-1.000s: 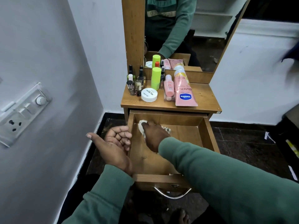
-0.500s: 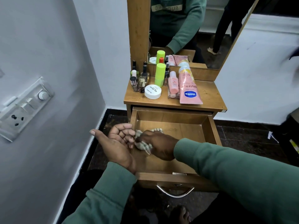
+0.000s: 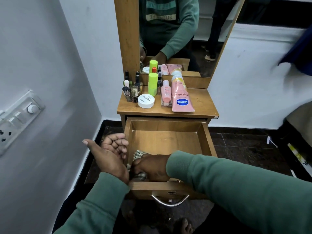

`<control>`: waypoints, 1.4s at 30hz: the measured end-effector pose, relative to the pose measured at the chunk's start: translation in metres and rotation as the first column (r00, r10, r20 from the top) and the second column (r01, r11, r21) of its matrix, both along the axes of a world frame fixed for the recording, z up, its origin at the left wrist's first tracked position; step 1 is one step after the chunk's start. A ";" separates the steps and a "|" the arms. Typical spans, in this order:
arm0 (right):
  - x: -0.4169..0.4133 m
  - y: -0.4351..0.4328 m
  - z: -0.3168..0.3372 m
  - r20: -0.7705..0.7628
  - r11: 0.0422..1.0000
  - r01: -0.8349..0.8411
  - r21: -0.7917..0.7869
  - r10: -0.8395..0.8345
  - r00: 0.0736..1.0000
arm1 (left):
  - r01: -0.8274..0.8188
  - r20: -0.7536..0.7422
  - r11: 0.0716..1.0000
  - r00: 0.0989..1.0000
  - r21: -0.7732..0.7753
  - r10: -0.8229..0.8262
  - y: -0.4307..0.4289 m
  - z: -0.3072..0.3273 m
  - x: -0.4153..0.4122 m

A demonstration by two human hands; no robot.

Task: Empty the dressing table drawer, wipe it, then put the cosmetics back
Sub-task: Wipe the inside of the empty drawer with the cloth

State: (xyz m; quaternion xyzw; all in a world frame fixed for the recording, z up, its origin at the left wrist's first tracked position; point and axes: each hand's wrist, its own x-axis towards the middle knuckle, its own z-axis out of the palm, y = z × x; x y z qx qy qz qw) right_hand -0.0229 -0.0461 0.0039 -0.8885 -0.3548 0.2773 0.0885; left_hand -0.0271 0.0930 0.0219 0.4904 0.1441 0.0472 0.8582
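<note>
Our right grip (image 3: 152, 168) clutched the cloth (image 3: 139, 153) in the drawer's (image 3: 165, 126) near-left corner | left grip (image 3: 109, 152) loosely curled, empty | risk: rushing, we might leave far corners unwiped

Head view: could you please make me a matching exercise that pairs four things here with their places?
Things:
1 checked cloth
2 Vaseline tube
3 white jar
4 metal handle

Places:
A on the front of the drawer
B lying flat, rightmost on the tabletop
C inside the drawer, gripped by the right hand
D just right of the nail polish bottles

Pairs: 1-C; 2-B; 3-D; 4-A
</note>
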 end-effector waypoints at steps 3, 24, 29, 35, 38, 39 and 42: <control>0.001 0.000 0.006 -0.014 0.997 -0.038 -0.063 0.037 0.999 | 0.006 -0.009 1.000 1.000 0.016 -0.006 0.000 0.002 -0.002; -0.039 -0.119 0.036 -0.123 0.922 0.243 -0.300 -0.290 0.949 | 0.021 -0.040 0.999 0.999 0.029 -0.020 0.001 0.003 -0.001; -0.038 -0.113 0.041 -0.143 0.832 0.295 -0.471 -0.401 0.905 | 0.017 -0.033 0.999 0.999 0.032 -0.016 0.001 0.003 -0.002; -0.036 -0.114 0.042 0.017 0.796 0.179 -0.578 -0.208 0.978 | 0.025 -0.015 0.998 1.000 0.054 -0.024 -0.003 0.002 -0.003; -0.029 -0.113 0.048 0.051 0.773 0.240 -0.587 -0.260 0.964 | 0.031 -0.011 0.997 0.999 0.076 -0.030 -0.005 0.002 -0.003; -0.026 -0.113 0.049 0.074 0.771 0.266 -0.578 -0.276 0.958 | 0.032 -0.016 0.996 0.999 0.085 -0.031 -0.006 0.002 -0.003; -0.007 -0.116 0.048 0.079 0.745 0.309 -0.591 -0.328 0.941 | 0.042 -0.033 0.992 0.999 0.122 -0.038 -0.006 0.003 -0.003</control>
